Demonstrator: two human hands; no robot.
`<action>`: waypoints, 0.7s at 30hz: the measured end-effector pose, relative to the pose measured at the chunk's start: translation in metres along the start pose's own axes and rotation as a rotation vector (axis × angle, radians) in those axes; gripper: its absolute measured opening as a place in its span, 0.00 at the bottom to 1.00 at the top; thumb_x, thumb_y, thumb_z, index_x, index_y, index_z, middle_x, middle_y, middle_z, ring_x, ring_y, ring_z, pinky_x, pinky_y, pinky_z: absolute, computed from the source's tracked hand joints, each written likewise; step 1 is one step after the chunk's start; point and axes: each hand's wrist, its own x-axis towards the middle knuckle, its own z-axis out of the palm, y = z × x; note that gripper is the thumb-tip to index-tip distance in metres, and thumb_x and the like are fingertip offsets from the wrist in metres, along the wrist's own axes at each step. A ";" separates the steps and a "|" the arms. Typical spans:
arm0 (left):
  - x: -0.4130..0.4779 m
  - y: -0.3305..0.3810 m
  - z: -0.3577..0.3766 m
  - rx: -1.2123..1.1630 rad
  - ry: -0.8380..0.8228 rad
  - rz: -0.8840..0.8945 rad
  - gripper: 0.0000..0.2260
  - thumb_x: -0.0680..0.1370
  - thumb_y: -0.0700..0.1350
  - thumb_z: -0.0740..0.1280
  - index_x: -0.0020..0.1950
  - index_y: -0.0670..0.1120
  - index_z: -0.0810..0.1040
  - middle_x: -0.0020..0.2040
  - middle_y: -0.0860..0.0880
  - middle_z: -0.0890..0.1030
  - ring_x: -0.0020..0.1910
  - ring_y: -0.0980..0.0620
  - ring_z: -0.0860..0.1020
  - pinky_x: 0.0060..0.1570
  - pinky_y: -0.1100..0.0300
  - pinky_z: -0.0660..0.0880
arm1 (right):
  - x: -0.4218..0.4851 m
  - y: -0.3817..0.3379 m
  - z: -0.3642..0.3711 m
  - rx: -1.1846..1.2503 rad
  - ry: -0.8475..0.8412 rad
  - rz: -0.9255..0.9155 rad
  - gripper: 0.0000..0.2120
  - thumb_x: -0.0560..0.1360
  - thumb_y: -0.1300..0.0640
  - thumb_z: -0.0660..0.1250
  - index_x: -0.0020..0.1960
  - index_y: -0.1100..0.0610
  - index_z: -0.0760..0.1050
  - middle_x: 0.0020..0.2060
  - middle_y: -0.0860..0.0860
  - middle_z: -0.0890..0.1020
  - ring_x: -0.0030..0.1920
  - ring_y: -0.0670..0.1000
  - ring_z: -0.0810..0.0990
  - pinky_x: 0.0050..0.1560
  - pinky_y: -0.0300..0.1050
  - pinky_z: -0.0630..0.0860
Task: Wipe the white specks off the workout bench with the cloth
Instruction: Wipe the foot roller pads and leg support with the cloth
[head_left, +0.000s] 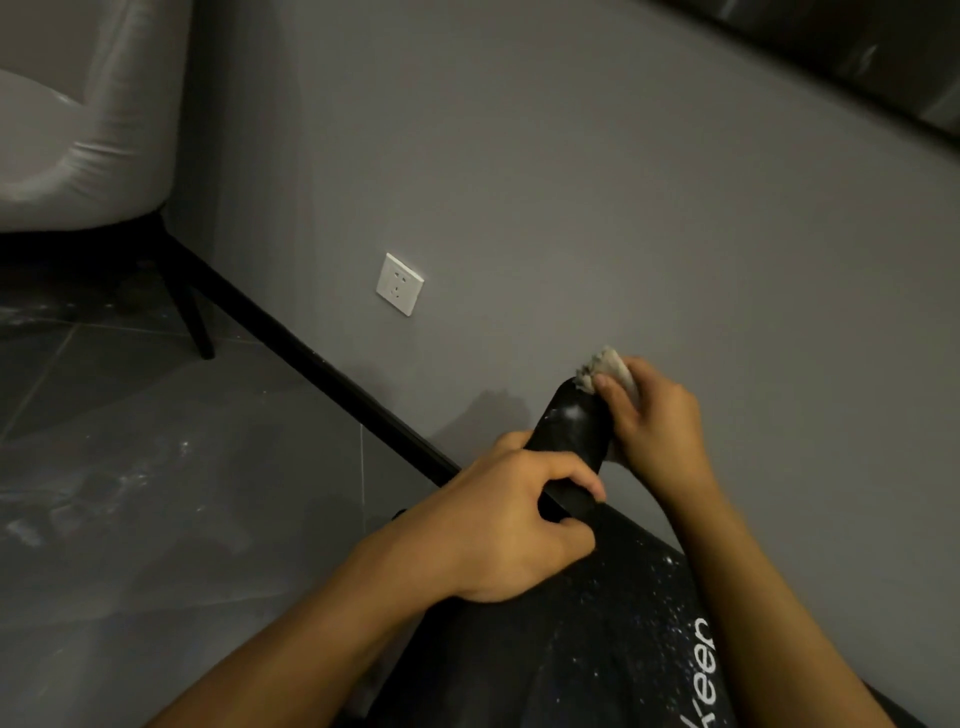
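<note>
Here, the black workout bench (597, 649) runs from the lower edge of the view up toward the grey wall (571, 182), narrowing to a rounded far end just beside the wall. The left hand (509, 525) grips the narrow neck of the bench, with the fingers curled over the top edge and the thumb tucked beneath. The right hand (654, 415) holds the cloth (608, 366) at the far tip of the bench: the fingers are curled round the bunched pale fabric, which is pressed against the top right side of the rounded end. A frayed edge of the cloth projects above the fingertips. White specks (571, 414) show on the rounded end just beside the cloth, and a finer scatter covers the broad padded section nearer the camera, next to white lettering (704, 670) reading "Keep". A white wall socket (399, 284) is mounted low on the wall, above a black skirting strip (311, 353). A pale upholstered chair (88, 130) on dark legs stands at the upper left on the dark tiled floor (130, 467), which carries whitish smears.
</note>
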 end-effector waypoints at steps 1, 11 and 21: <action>0.000 0.000 0.001 0.007 0.015 0.003 0.15 0.75 0.52 0.70 0.59 0.66 0.77 0.65 0.58 0.67 0.57 0.55 0.74 0.60 0.54 0.76 | 0.000 -0.002 0.002 -0.003 0.001 -0.001 0.05 0.81 0.54 0.66 0.50 0.54 0.79 0.37 0.47 0.80 0.37 0.41 0.77 0.36 0.28 0.69; 0.001 0.007 0.005 0.158 0.078 0.037 0.16 0.75 0.49 0.69 0.62 0.63 0.77 0.59 0.55 0.68 0.54 0.53 0.73 0.56 0.54 0.77 | -0.041 -0.017 -0.019 0.136 -0.118 -0.139 0.03 0.80 0.49 0.67 0.49 0.47 0.78 0.39 0.47 0.81 0.37 0.44 0.80 0.33 0.30 0.72; 0.002 -0.004 -0.003 -0.004 -0.021 0.011 0.23 0.73 0.56 0.69 0.66 0.72 0.68 0.63 0.58 0.70 0.58 0.55 0.74 0.59 0.52 0.77 | -0.058 -0.019 -0.013 0.200 -0.115 -0.103 0.05 0.81 0.55 0.65 0.51 0.52 0.79 0.37 0.48 0.82 0.37 0.44 0.81 0.34 0.33 0.73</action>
